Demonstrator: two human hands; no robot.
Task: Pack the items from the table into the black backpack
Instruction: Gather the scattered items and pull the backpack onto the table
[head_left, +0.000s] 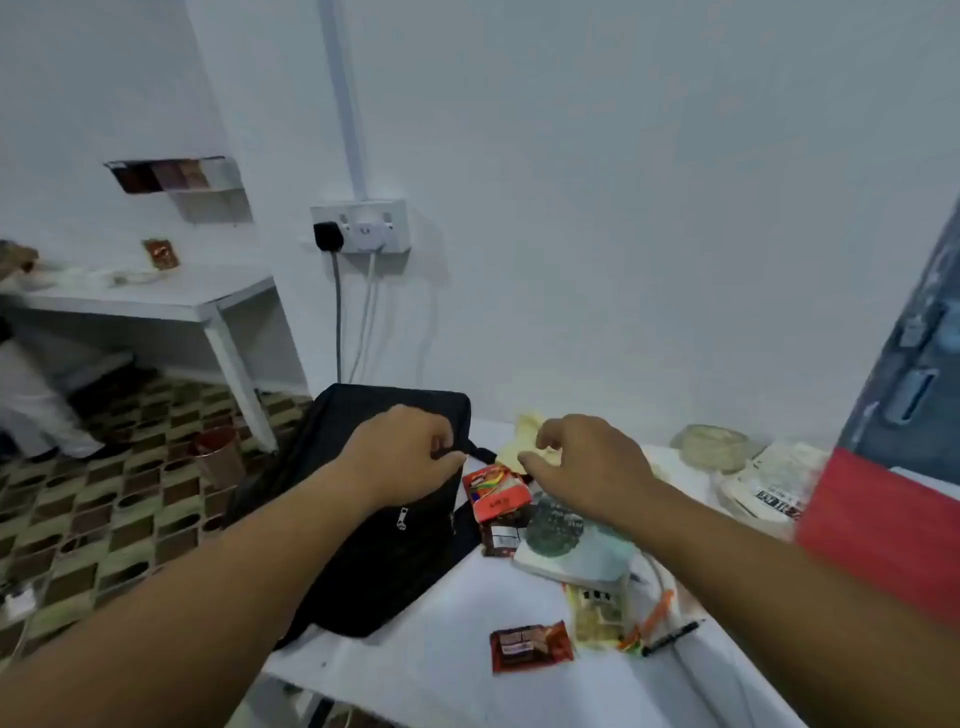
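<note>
I observe a white table (457, 670) set against a white wall (623, 208); the black backpack (363, 561) lies on the table's left part, its far end toward the wall and its near corner over the table edge; one silver zip pull (401, 518) shows on its upper face. My left hand (402, 452) rests on the backpack's far end, fingers curled and pinching a black strap or tab (480, 453) at the bag's right edge; my right hand (587, 467) hovers above the items just right of the bag, fingers loosely spread and bent, holding nothing that I can see. Beneath and beyond that hand lies a pale yellow item (524, 441), identity unclear; beside the backpack sits an orange-red snack packet (496, 493), touching a dark brown wrapper (501, 540) just nearer me; next to these lies a white booklet with a dark green round design (566, 545). Nearer the front edge I note a brown chocolate wrapper (531, 647) lying alone; to its right a clear packet with yellowish contents (597, 618), orange pens (657, 618) and a black pen (672, 636). At the far right stand a round pale container (714, 447) and a printed white bag (769, 483); a red sleeve edge (883, 540) covers the frame's right. On the wall: a double socket (361, 226) with a black plug (326, 236).
</note>
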